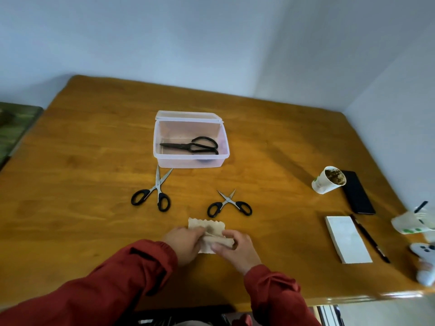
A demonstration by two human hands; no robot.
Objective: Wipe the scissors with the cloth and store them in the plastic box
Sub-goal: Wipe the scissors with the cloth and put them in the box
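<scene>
— What do the hands hold?
— The left hand [186, 243] and the right hand [235, 248] both curl their fingers round one beige cloth [207, 228], which lies bunched on the table [94, 149].
— And how many scissors?
— Three pairs. One all-black pair [190, 146] lies inside the single open plastic box [190, 158]. Two pairs lie between box and cloth, blades apart: the larger pair [153, 194] on the left, the smaller pair [229, 204] on the right.
</scene>
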